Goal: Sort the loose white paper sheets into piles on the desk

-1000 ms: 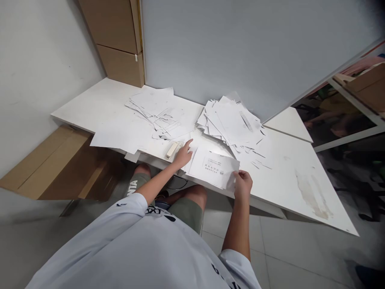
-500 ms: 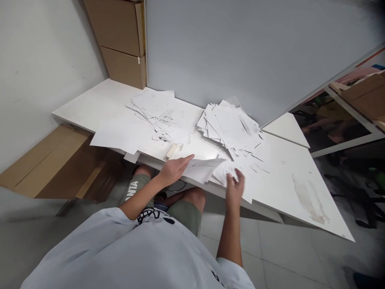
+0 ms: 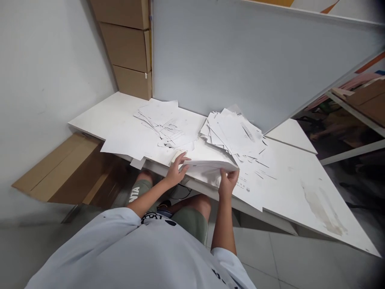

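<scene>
A white paper sheet [image 3: 207, 165] with faint printed lines stands on its long edge near the table's front, bowed between my two hands. My right hand [image 3: 228, 184] pinches its right end between thumb and fingers. At the other end, my left hand [image 3: 175, 173] has thumb and fingers curved around the sheet. A small cream block [image 3: 178, 155] lies just behind my left fingers, partly hidden by them. Under and beside my right hand lies another printed sheet [image 3: 249, 194], overhanging the front edge.
A messy paper pile [image 3: 230, 130] rests against the grey partition [image 3: 240, 60]. More loose sheets [image 3: 162, 120] and slips spread over the white table [image 3: 102, 114] to the left. Cardboard boxes [image 3: 129, 48] are stacked at the back; an open carton [image 3: 60, 168] stands below the left edge.
My right hand has closed on the right end of the sheet, which now stands up more. My left fingers, stretched flat before, have curled around its left end. The view has shifted slightly.
</scene>
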The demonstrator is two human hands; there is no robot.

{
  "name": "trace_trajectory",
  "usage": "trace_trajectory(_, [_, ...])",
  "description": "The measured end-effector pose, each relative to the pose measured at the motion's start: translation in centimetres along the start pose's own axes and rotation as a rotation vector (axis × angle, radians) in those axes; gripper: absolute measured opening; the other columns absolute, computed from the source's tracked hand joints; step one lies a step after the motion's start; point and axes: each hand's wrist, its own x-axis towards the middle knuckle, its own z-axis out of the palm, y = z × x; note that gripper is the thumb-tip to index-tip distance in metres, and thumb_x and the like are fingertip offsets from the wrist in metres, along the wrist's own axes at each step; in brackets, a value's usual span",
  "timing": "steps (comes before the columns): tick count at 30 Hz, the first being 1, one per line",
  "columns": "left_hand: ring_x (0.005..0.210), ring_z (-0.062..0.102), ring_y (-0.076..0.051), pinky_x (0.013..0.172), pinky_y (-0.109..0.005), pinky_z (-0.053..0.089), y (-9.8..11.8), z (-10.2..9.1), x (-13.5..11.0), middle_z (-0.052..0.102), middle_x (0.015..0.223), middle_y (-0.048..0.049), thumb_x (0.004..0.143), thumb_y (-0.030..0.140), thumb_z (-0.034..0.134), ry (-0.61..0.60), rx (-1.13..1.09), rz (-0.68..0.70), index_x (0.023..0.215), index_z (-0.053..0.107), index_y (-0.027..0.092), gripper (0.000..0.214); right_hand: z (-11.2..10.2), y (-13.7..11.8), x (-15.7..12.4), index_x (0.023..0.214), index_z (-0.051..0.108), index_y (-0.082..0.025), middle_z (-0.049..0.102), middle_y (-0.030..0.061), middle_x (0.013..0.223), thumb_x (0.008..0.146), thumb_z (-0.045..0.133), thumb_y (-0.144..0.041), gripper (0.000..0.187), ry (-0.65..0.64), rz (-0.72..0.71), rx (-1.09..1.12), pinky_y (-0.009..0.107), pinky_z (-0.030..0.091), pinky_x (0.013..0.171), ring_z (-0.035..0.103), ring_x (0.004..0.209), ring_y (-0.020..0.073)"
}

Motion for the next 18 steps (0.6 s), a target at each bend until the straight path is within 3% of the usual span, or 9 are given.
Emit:
trace_trajectory(2, [0.119,0.060,-0.023,0.100,-0.038,0.049,-0.4,0.5,0.4,0.063,0.128,-0.0151,0.095,0.046,0.049,-0.135,-0.019,-0.148,0.147,0.033,0.018,0.061,-0.3,1.5,0.1,0.100,0.047,-0.021,0.054,0.0017,0.098,0.067,0.069,-0.039,0.043,-0.020,0.034,-0.068,0.038,0.041,0.094,0.053,0.099,0.0187])
trace_trajectory(5, [0.118,0.060,-0.026,0.100,-0.041,0.048,-0.8,0.8,0.8,0.065,0.125,-0.0130,0.094,0.042,0.048,-0.239,-0.020,-0.261,0.137,0.049,0.017,0.049,-0.4,2.6,-0.2,0.101,0.044,-0.021,0.053,0.0024,0.100,0.069,0.064,-0.043,0.043,-0.024,0.059,-0.120,0.037,0.041,0.094,0.052,0.101,0.0192])
trace_trajectory(10, [0.103,0.065,-0.024,0.094,-0.040,0.051,0.7,0.0,-0.5,0.072,0.108,-0.0109,0.094,0.043,0.046,-0.184,-0.068,-0.215,0.111,0.066,0.015,0.039,-0.9,0.4,-1.7,0.095,0.045,-0.022,0.051,-0.0008,0.090,0.071,0.060,-0.043,0.035,-0.001,0.073,-0.152,0.034,0.043,0.085,0.052,0.087,0.0165])
trace_trajectory(12, [0.101,0.066,-0.024,0.093,-0.039,0.052,1.5,-1.4,-1.9,0.072,0.107,-0.0110,0.093,0.043,0.047,-0.191,-0.088,-0.219,0.111,0.067,0.015,0.038,-2.2,-1.0,-3.2,0.092,0.049,-0.022,0.052,-0.0012,0.084,0.073,0.061,-0.042,0.030,-0.058,0.095,-0.250,0.033,0.043,0.081,0.052,0.082,0.0164])
trace_trajectory(14, [0.102,0.066,-0.025,0.091,-0.038,0.052,1.8,-3.4,-3.4,0.073,0.107,-0.0105,0.091,0.043,0.049,-0.239,-0.109,-0.295,0.111,0.067,0.015,0.038,-3.8,-2.1,-5.4,0.090,0.054,-0.021,0.056,0.0001,0.082,0.076,0.062,-0.043,0.027,-0.194,0.153,-0.328,0.033,0.043,0.079,0.053,0.080,0.0175])
trace_trajectory(18, [0.097,0.066,-0.028,0.084,-0.037,0.053,0.6,-7.8,-6.1,0.074,0.099,-0.0092,0.080,0.045,0.058,-0.244,-0.152,-0.646,0.102,0.070,0.014,0.040,-5.0,-2.7,-10.6,0.091,0.061,-0.021,0.064,0.0033,0.084,0.076,0.067,-0.045,0.029,-0.484,0.444,-0.241,0.032,0.045,0.072,0.057,0.077,0.0191])
